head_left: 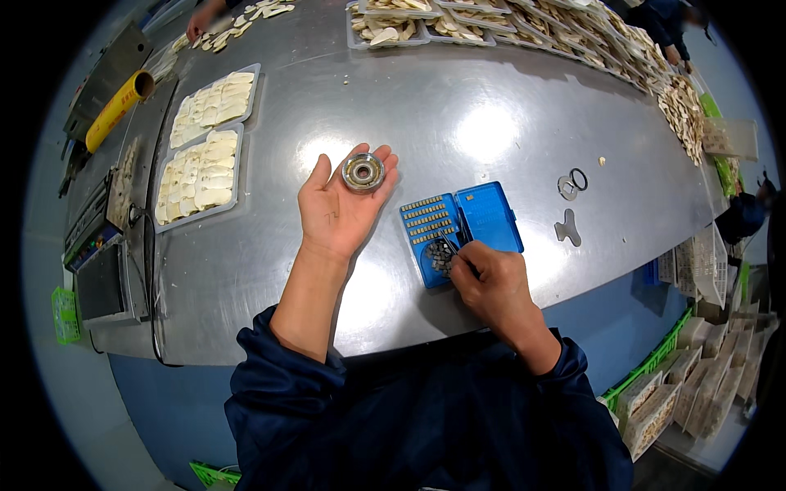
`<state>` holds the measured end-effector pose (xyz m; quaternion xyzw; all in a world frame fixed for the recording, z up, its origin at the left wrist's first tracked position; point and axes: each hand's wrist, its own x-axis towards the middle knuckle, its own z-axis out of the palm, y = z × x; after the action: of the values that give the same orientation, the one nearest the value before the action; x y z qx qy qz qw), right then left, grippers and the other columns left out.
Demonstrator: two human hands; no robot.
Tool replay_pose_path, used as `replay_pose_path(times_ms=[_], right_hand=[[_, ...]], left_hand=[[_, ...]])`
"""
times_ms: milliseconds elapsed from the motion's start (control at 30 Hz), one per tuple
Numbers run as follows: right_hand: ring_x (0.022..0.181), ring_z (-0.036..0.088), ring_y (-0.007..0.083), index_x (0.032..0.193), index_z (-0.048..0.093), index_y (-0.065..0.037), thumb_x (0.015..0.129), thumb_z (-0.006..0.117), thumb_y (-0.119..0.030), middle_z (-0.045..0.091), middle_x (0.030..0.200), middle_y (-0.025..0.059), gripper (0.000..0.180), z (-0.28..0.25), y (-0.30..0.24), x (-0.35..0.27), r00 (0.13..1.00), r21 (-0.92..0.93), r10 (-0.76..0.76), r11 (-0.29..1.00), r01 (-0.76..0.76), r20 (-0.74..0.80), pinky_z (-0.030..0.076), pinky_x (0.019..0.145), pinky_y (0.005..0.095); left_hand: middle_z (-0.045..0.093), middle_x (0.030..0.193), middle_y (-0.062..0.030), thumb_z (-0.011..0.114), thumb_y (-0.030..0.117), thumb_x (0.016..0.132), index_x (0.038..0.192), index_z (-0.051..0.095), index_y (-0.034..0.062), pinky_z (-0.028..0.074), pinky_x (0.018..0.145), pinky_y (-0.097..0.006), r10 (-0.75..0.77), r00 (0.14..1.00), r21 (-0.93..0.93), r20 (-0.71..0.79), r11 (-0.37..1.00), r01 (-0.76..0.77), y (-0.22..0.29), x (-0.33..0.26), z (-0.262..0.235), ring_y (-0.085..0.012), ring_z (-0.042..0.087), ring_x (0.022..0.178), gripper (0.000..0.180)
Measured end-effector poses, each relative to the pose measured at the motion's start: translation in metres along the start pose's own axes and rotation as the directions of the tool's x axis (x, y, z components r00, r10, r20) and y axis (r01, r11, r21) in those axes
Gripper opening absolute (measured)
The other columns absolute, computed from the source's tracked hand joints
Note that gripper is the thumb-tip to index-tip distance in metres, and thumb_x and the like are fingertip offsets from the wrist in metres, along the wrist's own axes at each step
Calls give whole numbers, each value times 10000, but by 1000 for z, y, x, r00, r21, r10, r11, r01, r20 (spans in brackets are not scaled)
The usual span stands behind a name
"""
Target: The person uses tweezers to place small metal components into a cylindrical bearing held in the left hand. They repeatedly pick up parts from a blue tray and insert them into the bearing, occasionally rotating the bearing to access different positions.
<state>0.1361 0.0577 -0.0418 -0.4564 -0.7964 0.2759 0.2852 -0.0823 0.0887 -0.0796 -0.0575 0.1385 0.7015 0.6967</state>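
Note:
Palm up with its fingers stretched out, my left hand (332,213) carries a round metal part (363,173) on its fingers. The part has a shiny rim and a hole in the middle, like a bearing. My right hand (495,282) pinches a slim dark tool (449,242), which looks like tweezers. Its tip is over the blue case (413,252), close to a heap of small grey pieces (439,259) in a rounded compartment. Rows of small brass-coloured pieces (427,218) fill the case's upper part. The case's lid (494,217) lies folded back to the right.
Right of the case lie a three-lobed metal plate (567,228), a metal ring (566,188) and a black ring (580,178). Trays of pale slices (196,182) stand at left. Stacked trays (483,24) line the far edge. Another person's hand (196,24) is at the far left.

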Motion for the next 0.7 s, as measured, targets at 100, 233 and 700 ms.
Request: replay_pose_path(times_ms=[100, 233, 700], right_hand=[[447, 559, 303, 613, 493, -11, 766, 632, -26, 530, 521, 162, 207, 0, 0, 0, 1000, -11, -1, 1000, 1, 0, 427, 426, 355], [452, 561, 307, 619, 496, -9, 765, 628, -24, 534, 527, 164, 198, 0, 1, 0, 1000, -11, -1, 1000, 1, -8, 426, 428, 359], [451, 558, 317, 641, 531, -5, 761, 626, -22, 542, 527, 163, 154, 7, -4, 0, 999, 15, -53, 999, 53, 6, 434, 436, 367]], left_hand=[[320, 1364, -300, 293, 390, 1008, 1284, 358, -55, 330, 1082, -509, -1, 1000, 0, 4, 1000, 1, 0, 0, 1, -421, 322, 1306, 528], [317, 1367, -300, 291, 386, 1009, 1284, 356, -56, 325, 1085, -508, -3, 1000, 3, 9, 1000, 2, 1, -1, -1, -417, 314, 1312, 525], [314, 1371, -296, 282, 384, 1011, 1272, 366, -57, 313, 1091, -500, 4, 1000, 1, 10, 1000, -4, 1, 1, -2, -408, 314, 1314, 519]])
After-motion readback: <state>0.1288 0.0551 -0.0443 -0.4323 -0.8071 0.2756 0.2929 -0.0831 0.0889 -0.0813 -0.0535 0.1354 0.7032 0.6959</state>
